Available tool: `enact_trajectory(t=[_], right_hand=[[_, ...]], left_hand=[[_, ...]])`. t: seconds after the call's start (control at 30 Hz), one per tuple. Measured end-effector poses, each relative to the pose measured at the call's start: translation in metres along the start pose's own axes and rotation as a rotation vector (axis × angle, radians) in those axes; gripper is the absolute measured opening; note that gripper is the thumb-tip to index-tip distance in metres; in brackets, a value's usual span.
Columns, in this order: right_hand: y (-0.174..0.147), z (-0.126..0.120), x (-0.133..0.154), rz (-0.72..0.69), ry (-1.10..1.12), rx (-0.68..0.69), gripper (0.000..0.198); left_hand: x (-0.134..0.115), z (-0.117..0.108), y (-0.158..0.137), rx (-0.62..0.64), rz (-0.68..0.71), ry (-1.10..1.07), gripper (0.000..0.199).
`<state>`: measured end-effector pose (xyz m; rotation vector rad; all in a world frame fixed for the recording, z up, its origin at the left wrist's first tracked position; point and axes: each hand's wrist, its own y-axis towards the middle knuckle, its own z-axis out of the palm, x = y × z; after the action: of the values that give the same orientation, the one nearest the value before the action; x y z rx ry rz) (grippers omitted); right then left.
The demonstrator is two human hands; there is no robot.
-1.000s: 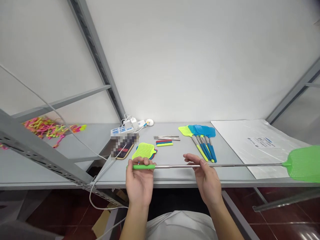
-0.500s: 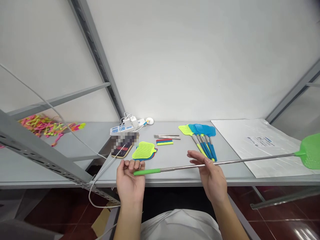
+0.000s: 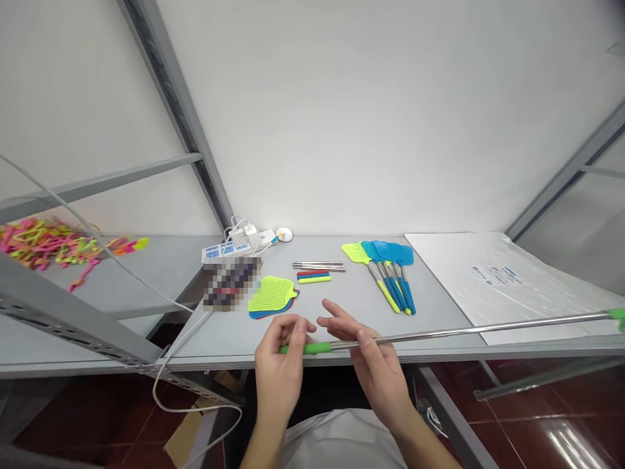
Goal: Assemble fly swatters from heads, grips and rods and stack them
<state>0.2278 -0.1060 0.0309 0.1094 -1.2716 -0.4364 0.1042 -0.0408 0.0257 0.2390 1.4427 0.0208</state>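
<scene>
A long fly swatter with a telescopic metal rod lies crosswise over the shelf's front edge. Its green head is mostly cut off by the right edge of the view. My left hand is closed around the green handle, thumb on top. Just to its right, my right hand pinches the rod between thumb and fingers, with some fingers stretched out. Beyond the hands lie loose swatter heads, yellow-green on top with blue and red below. Beside them are coloured handle sleeves and bare metal rods.
Several assembled blue and yellow swatters lie fanned out at centre right. A white plastic package covers the right side. To the left are a power strip, a blurred phone, a hanging white cable and a colourful pile.
My right hand has slid left along the rod, close to the handle. My left hand has moved right and closed round the handle. The swatter's head has shifted right, partly out of view.
</scene>
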Motion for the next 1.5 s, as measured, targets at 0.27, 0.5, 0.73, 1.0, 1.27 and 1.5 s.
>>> enact_trajectory(t=[0.27, 0.5, 0.73, 1.0, 1.27, 1.5], right_hand=[[0.013, -0.041, 0.018, -0.037, 0.057, -0.161, 0.043], [0.021, -0.103, 0.049, -0.184, 0.341, -0.73, 0.04], [0.025, -0.111, 0.042, -0.315, 0.215, -0.908, 0.031], [0.014, -0.014, -0.014, -0.208, 0.088, -0.721, 0.036], [0.014, -0.02, -0.023, -0.15, -0.021, -0.531, 0.037], [0.016, -0.028, -0.048, 0.05, -0.117, -0.444, 0.034]], left_hand=[[-0.009, -0.04, 0.018, 0.224, -0.026, 0.435, 0.046], [-0.003, -0.068, 0.032, 0.073, -0.069, 0.479, 0.042], [0.002, -0.067, 0.037, -0.046, -0.037, 0.42, 0.035], [0.005, -0.012, 0.009, 0.082, -0.041, 0.372, 0.043], [0.014, 0.004, 0.001, 0.256, -0.197, 0.144, 0.039], [0.049, 0.062, -0.006, 0.364, -0.348, -0.2, 0.034]])
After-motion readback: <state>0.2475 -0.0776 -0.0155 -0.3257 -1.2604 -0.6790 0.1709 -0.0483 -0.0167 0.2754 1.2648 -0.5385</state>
